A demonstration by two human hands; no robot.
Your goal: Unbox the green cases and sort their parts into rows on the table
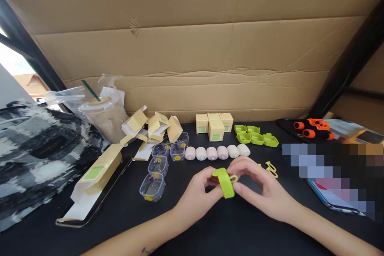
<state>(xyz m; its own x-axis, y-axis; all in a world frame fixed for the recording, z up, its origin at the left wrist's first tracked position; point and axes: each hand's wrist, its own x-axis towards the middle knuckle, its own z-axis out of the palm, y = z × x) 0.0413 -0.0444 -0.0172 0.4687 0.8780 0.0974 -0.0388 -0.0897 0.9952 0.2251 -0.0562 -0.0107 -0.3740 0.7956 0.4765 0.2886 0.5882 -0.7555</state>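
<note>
Both hands (pixel 231 186) around green case (pixel 225 182)

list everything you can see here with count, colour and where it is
green case: 1, lime green, held between both hands, centre front
yellow ring: 1, yellow, at the green case by the right fingers
yellow loops: a few, yellow, table right of the hands
oval pieces: 6, pink and cream, row behind the hands
clear trays: about 5, transparent, left of the row
green trays: 5, lime green, back right
closed boxes: 4, tan with green labels, back centre
opened boxes: several, tan, back left
iced drink: 1, beige, in plastic bag, far left
orange parts: several, orange, far right
left hand: grips the case
right hand: grips the case
</note>
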